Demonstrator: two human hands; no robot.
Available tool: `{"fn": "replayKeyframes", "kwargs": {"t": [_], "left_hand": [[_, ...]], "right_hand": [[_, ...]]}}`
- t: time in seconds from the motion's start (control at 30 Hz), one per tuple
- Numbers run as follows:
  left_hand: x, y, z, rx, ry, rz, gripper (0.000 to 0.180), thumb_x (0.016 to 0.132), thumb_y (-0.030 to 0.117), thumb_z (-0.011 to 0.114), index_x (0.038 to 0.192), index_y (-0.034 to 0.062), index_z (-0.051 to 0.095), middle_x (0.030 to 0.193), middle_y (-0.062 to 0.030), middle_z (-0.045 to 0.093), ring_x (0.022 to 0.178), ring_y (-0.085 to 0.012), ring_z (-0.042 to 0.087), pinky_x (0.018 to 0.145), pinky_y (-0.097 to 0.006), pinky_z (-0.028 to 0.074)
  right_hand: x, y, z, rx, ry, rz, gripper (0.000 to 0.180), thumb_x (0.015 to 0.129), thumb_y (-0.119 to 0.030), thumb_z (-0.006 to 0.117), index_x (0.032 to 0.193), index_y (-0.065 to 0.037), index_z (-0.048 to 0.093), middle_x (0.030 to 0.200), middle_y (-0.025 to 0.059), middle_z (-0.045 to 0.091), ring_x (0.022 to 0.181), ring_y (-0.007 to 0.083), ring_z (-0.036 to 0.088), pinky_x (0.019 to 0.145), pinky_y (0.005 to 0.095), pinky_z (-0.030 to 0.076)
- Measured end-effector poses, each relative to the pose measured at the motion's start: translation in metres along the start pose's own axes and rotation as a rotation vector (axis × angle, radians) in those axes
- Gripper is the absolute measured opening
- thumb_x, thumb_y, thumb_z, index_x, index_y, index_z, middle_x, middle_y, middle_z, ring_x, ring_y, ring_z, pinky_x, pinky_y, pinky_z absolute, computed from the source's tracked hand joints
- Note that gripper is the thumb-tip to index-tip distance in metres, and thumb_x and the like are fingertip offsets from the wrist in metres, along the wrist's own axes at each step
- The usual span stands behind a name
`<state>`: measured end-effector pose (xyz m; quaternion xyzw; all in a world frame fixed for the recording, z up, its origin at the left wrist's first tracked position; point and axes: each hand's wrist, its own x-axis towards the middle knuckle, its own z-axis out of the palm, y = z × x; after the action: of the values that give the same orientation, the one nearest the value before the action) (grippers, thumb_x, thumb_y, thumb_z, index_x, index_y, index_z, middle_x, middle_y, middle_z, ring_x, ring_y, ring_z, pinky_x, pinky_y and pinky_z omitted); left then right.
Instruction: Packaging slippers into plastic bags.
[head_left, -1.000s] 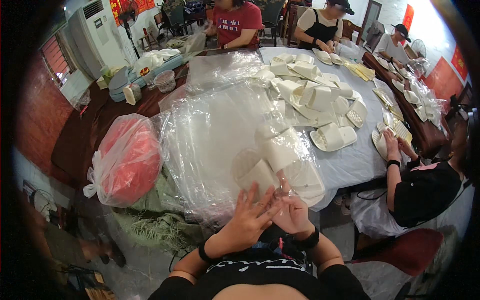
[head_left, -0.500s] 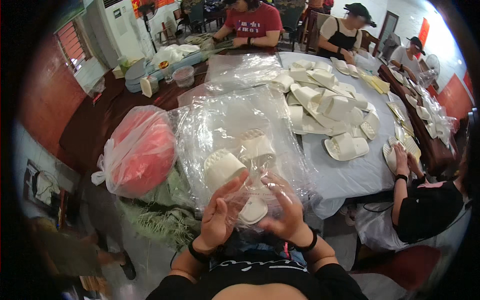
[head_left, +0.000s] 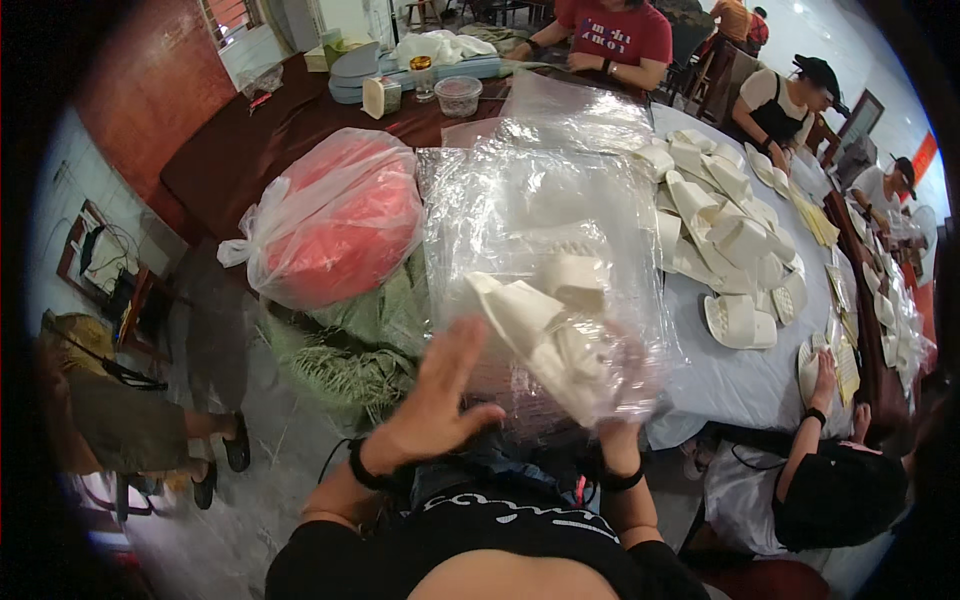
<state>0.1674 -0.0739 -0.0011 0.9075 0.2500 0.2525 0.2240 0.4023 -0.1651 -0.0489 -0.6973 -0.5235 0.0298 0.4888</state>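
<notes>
My left hand (head_left: pixel 442 390) is beside a cream slipper (head_left: pixel 522 322), with its fingers stretched out and thumb apart, somewhat blurred. That slipper is tilted, and crumpled clear plastic (head_left: pixel 632 392) wraps its near end. My right hand (head_left: pixel 622 432) grips the slipper through this plastic; its fingers are partly hidden. Another cream slipper (head_left: pixel 578 276) lies just behind, on a stack of clear plastic bags (head_left: pixel 540 200).
A heap of cream slippers (head_left: pixel 730 215) covers the table to the right. On the left, a tied bag of pink-red material (head_left: pixel 340 235) rests on a green woven sack (head_left: pixel 350 340). A tub (head_left: pixel 458 95) stands at the back. Co-workers sit around, one close at right (head_left: pixel 830 490).
The view has swung to the left. My right hand has lifted and tilted the slipper with plastic around it, while my left hand has moved off it to the left.
</notes>
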Motion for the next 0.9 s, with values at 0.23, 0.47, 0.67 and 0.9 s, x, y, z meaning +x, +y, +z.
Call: {"fn": "replayKeyframes", "kwargs": {"t": [0.23,0.47,0.67,0.9], "left_hand": [[-0.076,-0.048,-0.016,0.480,-0.662,-0.611,0.098,0.072,0.052,0.069,0.145,0.0105,0.019,0.121,-0.0275,0.048,0.092,-0.0393,0.060,0.082,-0.047,0.047],[-0.136,-0.035,-0.036,0.795,-0.515,-0.836,0.005,0.070,0.009,0.066,0.067,0.0064,0.068,0.071,-0.0138,0.066,0.079,-0.0320,0.065,0.087,-0.047,0.042],[-0.125,-0.023,-0.053,0.884,-0.429,-1.070,0.014,0.070,0.011,0.065,0.081,0.0080,0.072,0.084,-0.0194,0.067,0.096,-0.0401,0.058,0.096,-0.055,0.033],[-0.070,-0.020,-0.034,0.856,-0.235,-0.846,0.032,0.072,0.001,0.058,0.103,0.0079,0.062,0.126,-0.0195,0.052,0.121,-0.0417,0.042,0.103,-0.057,0.023]], "right_hand": [[0.010,-0.032,0.004,0.878,0.025,0.171,0.047,0.099,-0.037,0.033,0.127,-0.002,0.045,0.128,0.0167,0.051,0.106,0.0276,0.056,0.085,0.0364,0.048],[0.018,-0.118,0.020,1.233,-0.686,0.487,0.048,0.099,-0.038,0.033,0.131,-0.003,0.039,0.138,0.0148,0.039,0.122,0.0289,0.045,0.093,0.0396,0.045],[0.002,-0.120,0.063,1.752,-0.663,0.767,0.063,0.092,-0.009,0.048,0.145,-0.010,0.014,0.149,0.0130,0.021,0.137,0.0292,0.024,0.112,0.0428,0.020],[0.016,-0.087,0.010,0.183,-0.236,-0.166,0.049,0.084,-0.014,0.061,0.130,-0.007,0.045,0.136,0.0189,0.041,0.124,0.0354,0.040,0.103,0.0458,0.031]]}}
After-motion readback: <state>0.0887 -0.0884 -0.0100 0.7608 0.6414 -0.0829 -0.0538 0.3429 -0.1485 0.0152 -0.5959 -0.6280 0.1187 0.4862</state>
